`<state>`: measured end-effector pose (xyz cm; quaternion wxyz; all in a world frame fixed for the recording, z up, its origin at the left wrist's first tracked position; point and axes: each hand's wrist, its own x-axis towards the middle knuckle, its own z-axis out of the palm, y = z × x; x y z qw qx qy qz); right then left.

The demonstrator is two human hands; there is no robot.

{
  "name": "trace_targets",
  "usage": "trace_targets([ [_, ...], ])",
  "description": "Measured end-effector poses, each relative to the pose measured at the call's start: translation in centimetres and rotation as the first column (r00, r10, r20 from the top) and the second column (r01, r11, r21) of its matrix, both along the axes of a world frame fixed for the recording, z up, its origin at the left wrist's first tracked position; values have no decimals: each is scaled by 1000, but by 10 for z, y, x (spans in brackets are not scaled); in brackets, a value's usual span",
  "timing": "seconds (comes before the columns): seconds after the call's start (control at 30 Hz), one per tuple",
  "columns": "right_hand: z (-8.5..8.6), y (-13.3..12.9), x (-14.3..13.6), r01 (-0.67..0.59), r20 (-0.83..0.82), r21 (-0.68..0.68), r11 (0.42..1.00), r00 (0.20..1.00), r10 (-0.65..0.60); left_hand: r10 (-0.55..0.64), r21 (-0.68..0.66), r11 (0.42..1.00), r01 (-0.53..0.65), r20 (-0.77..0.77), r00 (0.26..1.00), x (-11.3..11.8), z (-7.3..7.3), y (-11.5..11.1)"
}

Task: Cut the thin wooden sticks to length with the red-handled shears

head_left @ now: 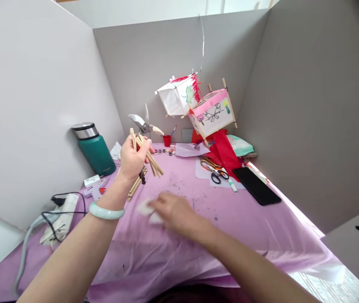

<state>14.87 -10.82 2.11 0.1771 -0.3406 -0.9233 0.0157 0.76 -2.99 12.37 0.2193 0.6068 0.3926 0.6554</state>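
My left hand (133, 158) is raised above the table and closed around several pale wooden sticks (154, 162). Pruning shears (143, 124) show just above its fingers, blades spread; whether this hand also grips them, I cannot tell. Smeared by motion, my right hand (175, 212) is low over the tablecloth, its fingers pinching a crumpled white tissue (146, 208) against or just above the cloth. More sticks (133, 189) lie on the table below my left hand. Dark specks (182, 185) dot the cloth beyond my right hand.
A purple cloth (245, 227) covers the table between grey panels. At left are a green bottle (95, 151), a glue gun (95, 189) and a power strip (61, 219). Scissors (219, 172) and a phone (255, 185) lie at right. Two paper lanterns (212, 115) occupy the back, near a red cup (167, 140).
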Motion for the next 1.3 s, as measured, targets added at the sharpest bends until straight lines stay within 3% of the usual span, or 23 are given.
trace_targets([
  [0.03, 4, 20, 21, 175, 11, 22, 984, 984, -176, -15, -18, 1000, 15, 2, 1000, 5, -5, 2],
  [0.1, 9, 51, 61, 451, 85, 19, 893, 889, -450, -53, -66, 996, 55, 28, 998, 17, -16, 5],
  [0.17, 4, 58, 98, 574, 213, -3, 819, 801, -560, -90, -111, 989, 95, 49, 995, 28, -27, 7],
  [0.27, -12, 25, 148, 675, 285, -12, 738, 709, -645, -131, -176, 974, 143, 78, 988, 39, -43, 9],
  [0.33, -16, -13, 180, 789, 381, -101, 606, 593, -709, -170, -197, 963, 187, 98, 981, 43, -53, 11],
  [0.4, -10, -47, 206, 874, 481, -177, 453, 478, -735, -187, -209, 955, 212, 131, 974, 45, -61, 14],
  [0.43, -3, -57, 214, 901, 456, -150, 407, 429, -780, -184, -218, 952, 215, 152, 971, 45, -65, 15],
  [0.5, 11, -60, 220, 922, 344, -47, 385, 376, -860, -157, -243, 948, 207, 211, 965, 46, -72, 19],
  [0.6, 21, -23, 204, 907, 214, 66, 416, 394, -894, -119, -288, 934, 213, 311, 943, 44, -83, 24],
  [0.7, 12, 30, 176, 834, 275, 52, 549, 517, -811, -128, -325, 913, 247, 345, 930, 37, -97, 29],
  [0.77, 3, 52, 162, 812, 343, 61, 581, 530, -776, -126, -326, 912, 249, 354, 927, 32, -105, 32],
  [0.83, -2, 52, 155, 768, 378, 81, 635, 566, -733, -119, -312, 920, 236, 351, 929, 29, -110, 34],
  [0.93, 6, 13, 167, 686, 480, -22, 727, 645, -594, -65, -310, 932, 187, 365, 929, 31, -112, 36],
  [0.97, 12, -7, 176, 690, 533, -86, 719, 641, -552, -46, -317, 933, 173, 372, 927, 33, -112, 37],
  [1.03, 27, -43, 196, 767, 611, -158, 621, 570, -549, -35, -324, 931, 170, 384, 923, 36, -112, 37],
  [1.07, 34, -57, 205, 809, 600, -143, 570, 529, -600, -43, -321, 930, 179, 390, 920, 37, -112, 37],
  [1.13, 43, -69, 216, 846, 549, -88, 526, 482, -683, -67, -311, 929, 203, 398, 915, 38, -114, 37],
  [1.2, 44, -59, 215, 844, 472, -23, 535, 481, -739, -77, -313, 926, 212, 393, 916, 37, -116, 36],
  [1.3, 30, -20, 200, 807, 361, 43, 589, 537, -762, -63, -351, 916, 195, 354, 933, 32, -118, 36],
])
